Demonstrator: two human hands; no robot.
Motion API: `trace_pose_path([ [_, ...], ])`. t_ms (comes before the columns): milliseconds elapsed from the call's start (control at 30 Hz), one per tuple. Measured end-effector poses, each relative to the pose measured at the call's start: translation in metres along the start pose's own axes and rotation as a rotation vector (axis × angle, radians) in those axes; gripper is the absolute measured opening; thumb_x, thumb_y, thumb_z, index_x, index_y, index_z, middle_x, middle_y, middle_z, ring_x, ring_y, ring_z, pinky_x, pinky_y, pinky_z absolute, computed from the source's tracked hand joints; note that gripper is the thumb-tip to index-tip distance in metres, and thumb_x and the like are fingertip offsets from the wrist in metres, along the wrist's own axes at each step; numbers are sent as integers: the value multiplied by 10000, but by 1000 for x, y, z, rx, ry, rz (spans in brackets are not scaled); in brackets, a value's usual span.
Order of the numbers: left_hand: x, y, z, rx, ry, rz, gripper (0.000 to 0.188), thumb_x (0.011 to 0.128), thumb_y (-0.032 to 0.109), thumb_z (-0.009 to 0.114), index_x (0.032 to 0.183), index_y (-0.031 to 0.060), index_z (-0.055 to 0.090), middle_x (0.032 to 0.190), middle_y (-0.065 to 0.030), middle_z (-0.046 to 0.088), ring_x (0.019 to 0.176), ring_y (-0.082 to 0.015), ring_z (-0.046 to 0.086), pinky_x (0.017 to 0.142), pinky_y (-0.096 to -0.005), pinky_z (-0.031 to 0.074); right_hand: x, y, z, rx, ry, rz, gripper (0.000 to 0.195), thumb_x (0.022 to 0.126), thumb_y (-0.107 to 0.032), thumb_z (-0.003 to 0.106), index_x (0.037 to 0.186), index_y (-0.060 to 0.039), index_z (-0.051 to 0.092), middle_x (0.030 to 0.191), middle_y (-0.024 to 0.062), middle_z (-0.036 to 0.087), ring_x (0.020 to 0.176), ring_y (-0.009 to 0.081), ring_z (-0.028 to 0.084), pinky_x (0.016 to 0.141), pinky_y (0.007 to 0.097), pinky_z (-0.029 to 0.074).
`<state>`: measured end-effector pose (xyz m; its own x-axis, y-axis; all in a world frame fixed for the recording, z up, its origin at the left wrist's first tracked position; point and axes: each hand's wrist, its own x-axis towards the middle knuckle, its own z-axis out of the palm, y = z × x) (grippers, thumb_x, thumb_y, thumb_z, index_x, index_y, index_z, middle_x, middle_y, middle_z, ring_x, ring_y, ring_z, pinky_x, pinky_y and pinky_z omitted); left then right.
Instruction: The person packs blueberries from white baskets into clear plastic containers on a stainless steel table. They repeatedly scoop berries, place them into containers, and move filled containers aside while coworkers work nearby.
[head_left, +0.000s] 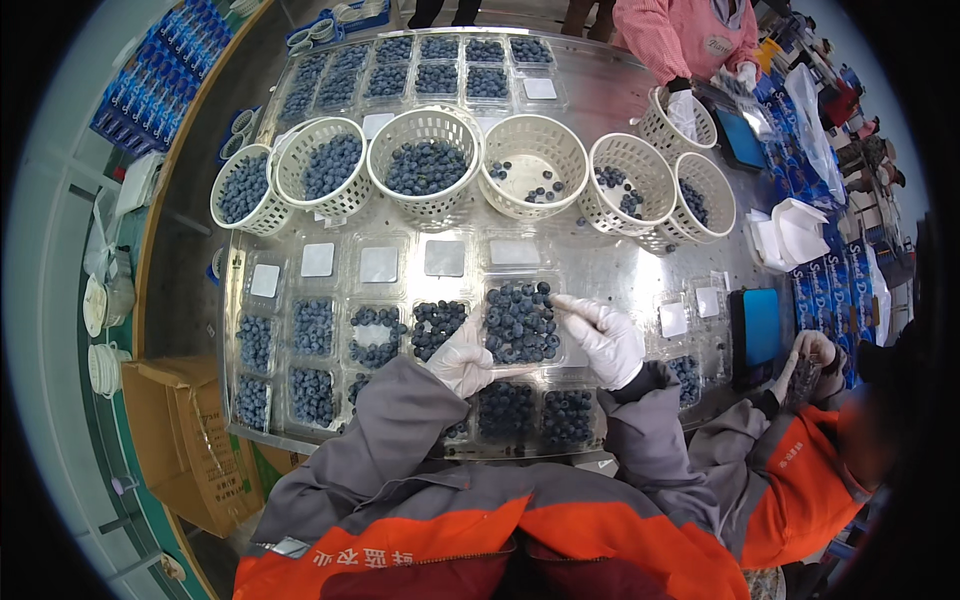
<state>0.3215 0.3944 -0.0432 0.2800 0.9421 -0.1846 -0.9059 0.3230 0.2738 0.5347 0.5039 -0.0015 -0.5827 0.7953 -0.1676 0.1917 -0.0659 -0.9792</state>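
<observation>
My left hand (463, 360), in a white glove, holds the lower left side of an open clear plastic clamshell (523, 322) filled with blueberries. At its upper right edge is my right hand (601, 336), gloved too, with thumb and forefinger close together by the berries; whether a berry is between them I cannot tell. The clamshell's lid (514, 252) lies folded back with a white pad in it. Other filled clamshells (312, 327) stand to the left, one with its white pad (371, 334) showing among the berries. Below my hands are two more clamshells (568, 415) of blueberries.
White perforated baskets (534, 165) with differing amounts of blueberries line the metal table's middle. More packed clamshells (437, 61) stand beyond. To the right are a scale (754, 337), blue cartons (832, 300) and a co-worker (795, 465); another person (690, 37) works across the table. A cardboard box (187, 442) stands lower left.
</observation>
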Motion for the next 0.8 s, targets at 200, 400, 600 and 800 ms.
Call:
trace_pose_path([
  [200,0,2,6,17,29,-31,1023,699,-78,627,1575,163,156,1586,-142,305,1433,-345,385,1132,-625,367,-13,32,3,-34,305,14,270,898,-158,719,1141,-40,723,1014,54,673,949,158,623,847,300,495],
  [400,2,-4,0,31,62,-15,1001,704,-90,632,1565,157,184,1536,-113,368,1416,-322,411,1126,-623,377,6,-8,29,-719,90,-130,313,750,-263,831,1004,-103,740,902,88,640,845,260,632,749,372,512],
  [600,-3,3,2,16,51,34,1017,682,-125,584,1567,153,166,1536,-119,365,1401,-341,429,1128,-624,378,49,-74,30,-306,-4,-155,335,791,-218,818,1068,-56,722,853,41,659,806,142,631,725,305,517],
  [800,-5,10,0,34,87,89,1035,653,-175,486,1572,165,153,1556,-157,332,1423,-388,388,1131,-639,363,82,-51,11,-115,159,-463,781,959,-300,657,1537,51,265,1528,216,398,1383,285,426,1130,378,349],
])
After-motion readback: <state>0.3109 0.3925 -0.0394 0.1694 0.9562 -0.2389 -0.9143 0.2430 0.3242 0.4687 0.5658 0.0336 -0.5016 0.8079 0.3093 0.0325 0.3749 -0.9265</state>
